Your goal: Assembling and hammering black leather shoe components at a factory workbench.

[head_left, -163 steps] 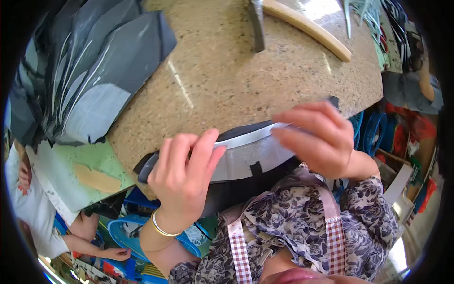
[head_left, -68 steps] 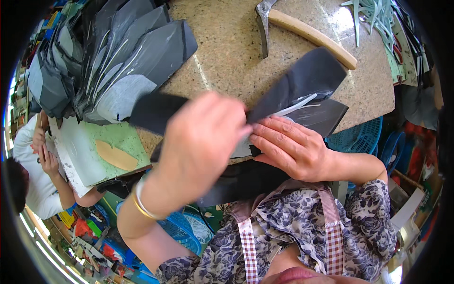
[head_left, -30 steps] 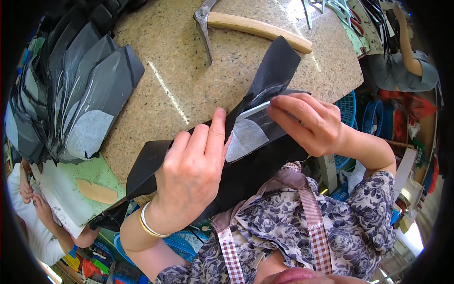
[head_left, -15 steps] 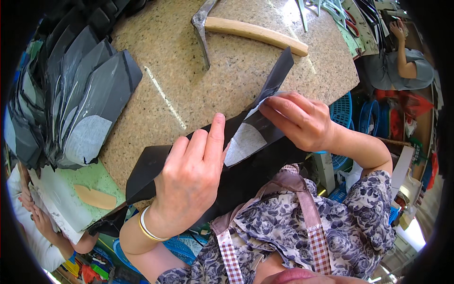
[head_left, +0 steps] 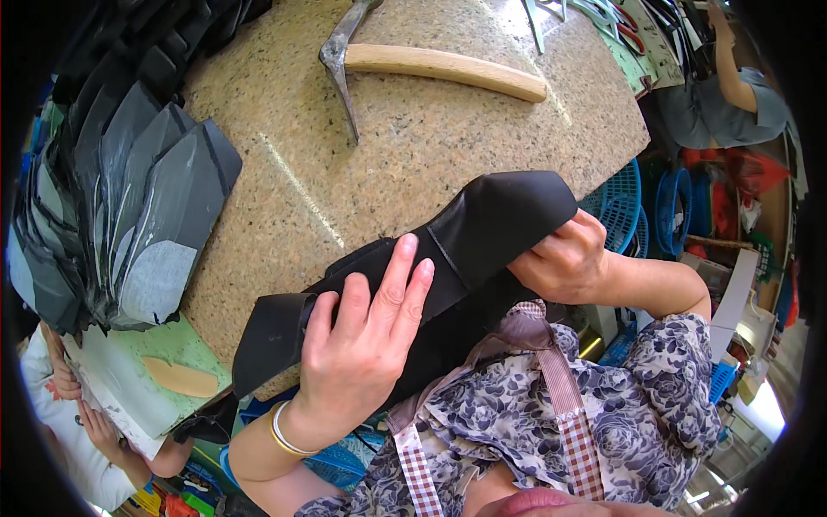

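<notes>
Left hand (head_left: 357, 349), right hand (head_left: 564, 265) on one black piece (head_left: 508, 211); one hammer (head_left: 444, 70) beyond.

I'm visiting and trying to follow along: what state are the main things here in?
Black piece: smooth dark side up.
Left hand: fingers spread over the black piece.
Right hand: bent at its right end, fingertips hidden.
Hammer: lying on the table, unheld.
Dark pieces: fanned in an overlapping pile.
Tan piece: lying on green board.

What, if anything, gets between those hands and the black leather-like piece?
Nothing visible: the left hand rests directly on the black leather-like piece, and the right hand, partly hidden, meets its right end. The wooden-handled hammer lies beyond, apart from both.
</notes>
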Motion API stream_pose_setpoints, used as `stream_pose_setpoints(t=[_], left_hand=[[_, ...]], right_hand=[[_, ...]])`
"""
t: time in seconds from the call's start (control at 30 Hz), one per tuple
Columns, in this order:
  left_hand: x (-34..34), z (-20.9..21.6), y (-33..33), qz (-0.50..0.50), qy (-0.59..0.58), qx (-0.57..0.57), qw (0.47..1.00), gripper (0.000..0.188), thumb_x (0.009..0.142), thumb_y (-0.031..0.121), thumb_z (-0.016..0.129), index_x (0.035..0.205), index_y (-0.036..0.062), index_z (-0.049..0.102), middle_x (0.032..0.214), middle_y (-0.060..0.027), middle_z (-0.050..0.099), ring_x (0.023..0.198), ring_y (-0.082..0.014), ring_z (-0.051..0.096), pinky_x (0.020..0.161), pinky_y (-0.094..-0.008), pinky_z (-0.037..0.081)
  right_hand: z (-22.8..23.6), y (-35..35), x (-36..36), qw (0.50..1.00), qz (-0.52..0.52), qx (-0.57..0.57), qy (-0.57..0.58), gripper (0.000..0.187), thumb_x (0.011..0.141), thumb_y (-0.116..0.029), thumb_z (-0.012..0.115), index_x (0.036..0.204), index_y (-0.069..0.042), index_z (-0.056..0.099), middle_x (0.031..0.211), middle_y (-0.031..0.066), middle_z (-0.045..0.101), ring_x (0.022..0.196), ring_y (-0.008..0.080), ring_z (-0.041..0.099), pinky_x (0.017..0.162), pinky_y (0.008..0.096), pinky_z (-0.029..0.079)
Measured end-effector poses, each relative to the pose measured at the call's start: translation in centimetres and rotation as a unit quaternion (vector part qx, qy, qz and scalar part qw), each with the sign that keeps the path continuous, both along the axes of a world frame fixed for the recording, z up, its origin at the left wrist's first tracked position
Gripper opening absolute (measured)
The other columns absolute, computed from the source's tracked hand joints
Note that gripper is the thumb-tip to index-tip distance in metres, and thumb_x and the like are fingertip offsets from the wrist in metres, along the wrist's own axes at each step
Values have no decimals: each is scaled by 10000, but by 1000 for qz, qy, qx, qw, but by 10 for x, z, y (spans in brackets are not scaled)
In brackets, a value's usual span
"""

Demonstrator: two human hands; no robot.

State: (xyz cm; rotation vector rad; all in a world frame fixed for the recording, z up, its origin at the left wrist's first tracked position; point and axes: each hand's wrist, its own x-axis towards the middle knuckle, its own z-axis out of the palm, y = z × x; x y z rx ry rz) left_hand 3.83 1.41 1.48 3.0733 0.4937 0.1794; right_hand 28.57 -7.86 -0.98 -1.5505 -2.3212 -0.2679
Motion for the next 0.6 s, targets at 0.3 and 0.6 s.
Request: stream_pose_setpoints(t=[0.3, 0.6], left_hand=[[10, 3, 13, -91, 7, -105, 990, 337, 828, 111, 549, 1096, -68, 646, 1398, -218, 509, 1249, -279, 509, 1018, -361, 420], [20, 6, 21, -112, -34, -189, 975, 112, 782, 118, 576, 758, 15, 541, 1361, -253, 520, 1177, -292, 548, 972, -356, 465]], right_hand=[[-10, -2, 7, 996, 1, -13, 86, 278, 564, -149, 674, 833, -124, 738, 955, 0, 651, 953, 198, 629, 755, 335, 544], [-11, -2, 13, 995, 26, -8, 92, 317, 579, -139, 704, 893, -152, 744, 1005, 28, 674, 956, 230, 652, 743, 359, 526]])
